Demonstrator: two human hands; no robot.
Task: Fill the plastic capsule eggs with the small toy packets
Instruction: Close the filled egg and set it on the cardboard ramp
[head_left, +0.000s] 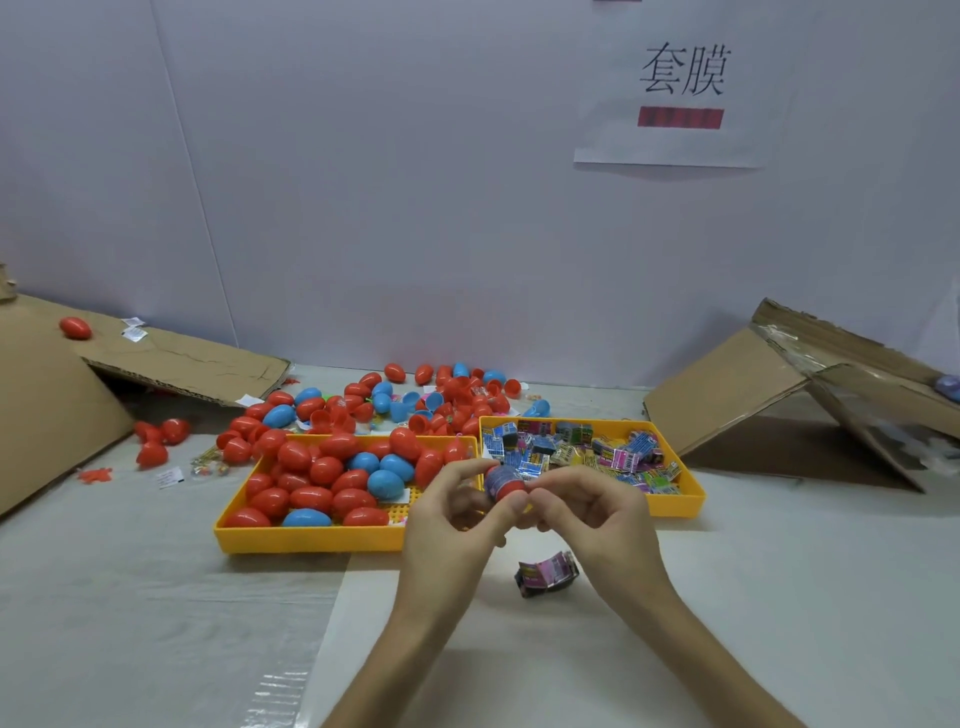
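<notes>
Capsule eggs (311, 483) fill tray (311, 540), centre-left. Mid-frame, left grip (457, 514) & right grip (587, 514) both pinch red egg half (506, 486), packet apparently stuffed in. Next, prob.: needs capping, pressing shut. Spare packet (548, 574) on worktop (779, 597), below the grips.

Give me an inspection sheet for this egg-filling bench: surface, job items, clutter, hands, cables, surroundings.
Surface: table with a pale cover.
Job's things: left yellow tray holds red and blue eggs; right yellow tray holds toy packets; one loose packet lies on the table below the hands.
Clutter: heap of eggs behind the trays; stray eggs by the left cardboard.
Grippers: left hand and right hand both pinch one red egg.
Cables: nothing seen.
Surroundings: pale wall panels, paper sign, right cardboard.
</notes>
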